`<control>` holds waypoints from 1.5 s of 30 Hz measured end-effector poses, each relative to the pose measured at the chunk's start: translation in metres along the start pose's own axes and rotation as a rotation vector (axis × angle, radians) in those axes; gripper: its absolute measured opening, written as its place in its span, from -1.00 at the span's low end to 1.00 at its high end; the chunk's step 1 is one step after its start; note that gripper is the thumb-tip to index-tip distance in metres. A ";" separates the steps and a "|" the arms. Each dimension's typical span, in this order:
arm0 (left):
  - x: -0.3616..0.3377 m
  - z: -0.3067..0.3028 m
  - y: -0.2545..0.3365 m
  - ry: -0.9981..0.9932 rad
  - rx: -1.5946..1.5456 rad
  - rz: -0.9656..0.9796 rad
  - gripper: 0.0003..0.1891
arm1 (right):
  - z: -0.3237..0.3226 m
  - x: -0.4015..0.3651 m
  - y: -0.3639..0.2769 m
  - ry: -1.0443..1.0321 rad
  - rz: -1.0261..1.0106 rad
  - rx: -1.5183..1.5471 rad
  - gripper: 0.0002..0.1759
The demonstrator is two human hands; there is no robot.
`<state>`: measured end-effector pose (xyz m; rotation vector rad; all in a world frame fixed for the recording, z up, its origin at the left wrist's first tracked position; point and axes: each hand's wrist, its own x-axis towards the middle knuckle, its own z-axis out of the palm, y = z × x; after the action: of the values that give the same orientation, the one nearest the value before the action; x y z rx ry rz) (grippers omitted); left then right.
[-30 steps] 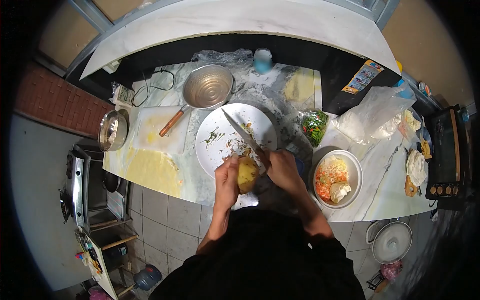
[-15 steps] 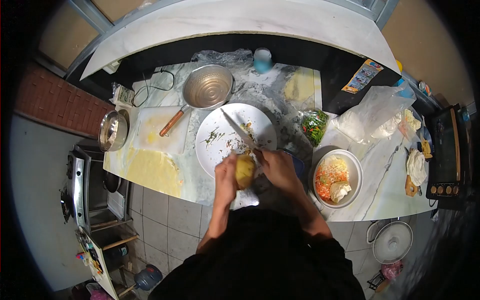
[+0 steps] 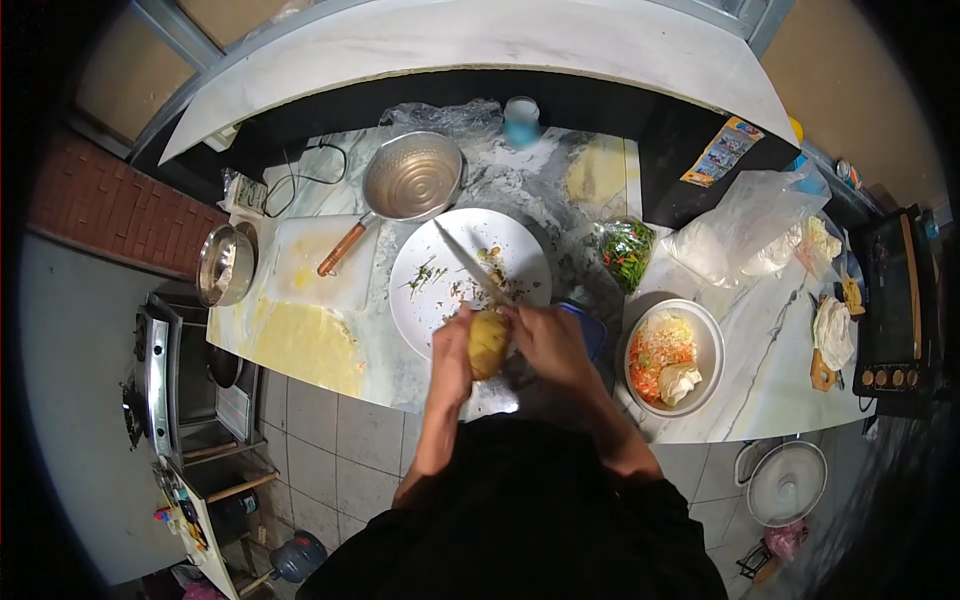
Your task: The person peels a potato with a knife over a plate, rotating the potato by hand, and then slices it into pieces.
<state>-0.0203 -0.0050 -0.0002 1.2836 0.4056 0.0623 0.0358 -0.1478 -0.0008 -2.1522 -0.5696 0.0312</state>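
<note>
My left hand (image 3: 455, 358) is closed on a yellow-brown potato (image 3: 488, 345), just past the near edge of a white plate (image 3: 412, 312). Fingers wrapped round its handle, my right hand (image 3: 545, 338) holds a knife (image 3: 468, 258) whose blade points up and left over the plate. The knife's handle is hidden in the hand, close to the potato's upper right side. Dark peel scraps and green bits lie scattered on the plate.
A saucepan (image 3: 413, 177) stands behind the plate, with a cutting board (image 3: 300, 262) and metal bowl (image 3: 226, 265) to the left. Rightward are a blue container (image 3: 588, 332), a bag of chillies (image 3: 627, 254) and a white bowl of shredded food (image 3: 714, 350).
The right hand and knife have shifted slightly to the left and down, nearer the potato. More of the blue container shows beside the right hand.
</note>
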 end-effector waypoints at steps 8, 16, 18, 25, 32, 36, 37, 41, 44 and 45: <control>0.015 -0.007 -0.006 0.077 -0.040 0.015 -0.48 | -0.010 -0.004 -0.017 0.068 -0.099 0.083 -0.67; 0.008 -0.008 -0.008 -0.045 -0.032 -0.037 -0.53 | -0.001 0.002 0.002 0.012 -0.032 -0.018 -0.74; 0.003 0.004 -0.008 0.041 0.021 0.071 -0.52 | 0.004 0.002 0.011 0.033 -0.038 -0.029 -0.72; 0.010 -0.008 0.003 -0.039 -0.080 -0.125 -0.48 | -0.006 -0.005 -0.004 0.044 -0.087 0.073 -0.65; 0.008 -0.017 0.014 -0.140 -0.276 -0.034 -0.61 | -0.013 -0.014 -0.005 0.045 0.086 0.108 -0.63; 0.009 -0.021 0.014 -0.257 -0.238 0.070 -0.60 | -0.020 -0.017 -0.008 0.025 0.035 0.051 -0.64; 0.010 -0.021 0.013 -0.292 -0.214 0.108 -0.56 | -0.021 -0.018 -0.008 0.008 0.008 0.039 -0.67; 0.010 -0.016 0.019 -0.280 -0.186 0.133 -0.54 | -0.026 -0.025 -0.008 -0.071 -0.066 -0.025 -0.81; 0.011 -0.016 0.021 -0.197 -0.225 0.080 -0.54 | -0.024 -0.031 -0.010 -0.080 -0.040 -0.201 -0.75; 0.012 -0.018 0.020 -0.211 -0.170 0.124 -0.53 | -0.025 -0.031 -0.010 -0.080 -0.042 -0.201 -0.75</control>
<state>-0.0115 0.0204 0.0112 1.1334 0.1366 0.0642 0.0095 -0.1739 0.0166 -2.3415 -0.6884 0.0384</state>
